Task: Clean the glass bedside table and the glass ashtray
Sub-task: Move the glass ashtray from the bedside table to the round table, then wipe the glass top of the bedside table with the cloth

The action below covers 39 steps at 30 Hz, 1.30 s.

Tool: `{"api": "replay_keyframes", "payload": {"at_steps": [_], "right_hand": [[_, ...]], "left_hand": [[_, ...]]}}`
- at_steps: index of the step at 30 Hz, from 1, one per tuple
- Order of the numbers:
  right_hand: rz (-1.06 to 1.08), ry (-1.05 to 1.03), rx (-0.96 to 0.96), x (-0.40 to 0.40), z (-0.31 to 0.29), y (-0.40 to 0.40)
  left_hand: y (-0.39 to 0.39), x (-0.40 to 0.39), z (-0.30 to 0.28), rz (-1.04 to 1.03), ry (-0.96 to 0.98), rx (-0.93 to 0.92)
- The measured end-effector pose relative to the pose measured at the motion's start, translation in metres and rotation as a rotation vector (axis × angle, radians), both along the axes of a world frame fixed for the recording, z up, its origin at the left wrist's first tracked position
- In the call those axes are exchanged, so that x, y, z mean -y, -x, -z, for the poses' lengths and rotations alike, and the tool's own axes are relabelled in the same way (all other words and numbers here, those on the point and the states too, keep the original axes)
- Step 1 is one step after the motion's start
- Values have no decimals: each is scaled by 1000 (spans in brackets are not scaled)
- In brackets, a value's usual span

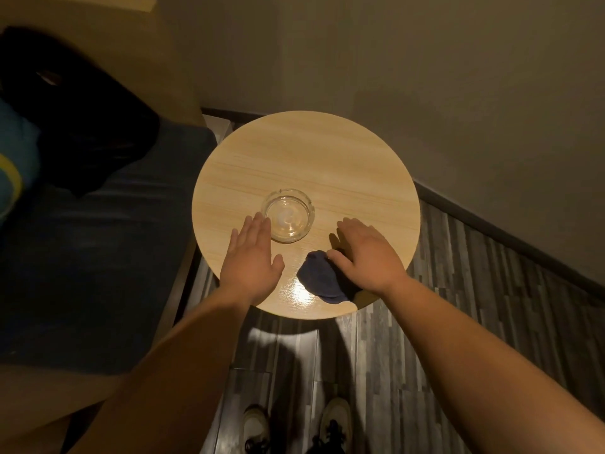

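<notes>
A round bedside table (304,158) with a pale wood-look top stands in the corner. On its near half sits a clear glass ashtray (288,215), upright and empty. My left hand (250,257) is flat, fingers together, just left of the ashtray with fingertips at its rim, holding nothing. A dark blue cloth (322,279) lies crumpled near the table's front edge. My right hand (363,257) rests palm down on the cloth's right part, fingers spread over the tabletop. Whether it grips the cloth is unclear.
A bed (98,257) with a dark cover and dark clothing (75,126) stands close on the left. Walls close the corner behind and to the right. Grey wood-pattern floor (458,322) lies below, with my shoes (334,424) at the bottom.
</notes>
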State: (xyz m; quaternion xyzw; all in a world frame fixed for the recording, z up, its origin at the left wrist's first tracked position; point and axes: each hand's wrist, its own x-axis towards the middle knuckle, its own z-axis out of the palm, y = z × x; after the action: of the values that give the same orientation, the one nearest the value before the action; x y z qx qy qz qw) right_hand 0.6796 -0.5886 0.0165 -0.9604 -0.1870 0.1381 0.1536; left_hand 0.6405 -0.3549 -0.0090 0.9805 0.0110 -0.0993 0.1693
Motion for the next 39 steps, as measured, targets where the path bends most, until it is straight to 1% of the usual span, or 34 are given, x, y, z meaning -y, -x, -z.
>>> {"api": "replay_keyframes", "payload": {"at_steps": [3, 5, 7, 10, 12, 16, 20, 22, 24, 27, 30, 35, 37, 39], "right_hand": [[-41, 4, -8, 0, 12, 8], [-14, -28, -1, 2, 16, 11], [47, -61, 8, 10, 18, 12], [104, -15, 26, 28, 19, 8], [101, 47, 56, 41, 21, 3], [68, 159, 120, 60, 34, -2], [12, 217, 109, 65, 52, -7], [-25, 235, 95, 64, 61, -8], [-40, 242, 91, 63, 65, -8], [-62, 264, 96, 58, 60, -8], [-106, 271, 100, 43, 47, 1], [-227, 223, 91, 0, 28, 46], [-306, 222, 90, -25, 22, 70], [-392, 213, 92, -55, 18, 97]], "left_hand": [[9, 2, 0, 23, -25, 60], [14, 10, -3, 88, -41, 135], [19, 29, -7, 181, -23, 166], [25, 67, -10, 313, -11, 98], [27, 89, -5, 328, -51, 20], [23, 114, 11, 272, -117, -57], [14, 123, 26, 200, -160, -27], [10, 120, 31, 188, -136, 63], [7, 115, 32, 192, -102, 111], [15, 99, 23, 173, -47, 74], [46, 78, 19, 117, -50, 73], [129, 30, 10, -56, 57, 197], [159, 8, -5, -138, 83, 115], [193, -15, -18, -252, 54, -3]]}}
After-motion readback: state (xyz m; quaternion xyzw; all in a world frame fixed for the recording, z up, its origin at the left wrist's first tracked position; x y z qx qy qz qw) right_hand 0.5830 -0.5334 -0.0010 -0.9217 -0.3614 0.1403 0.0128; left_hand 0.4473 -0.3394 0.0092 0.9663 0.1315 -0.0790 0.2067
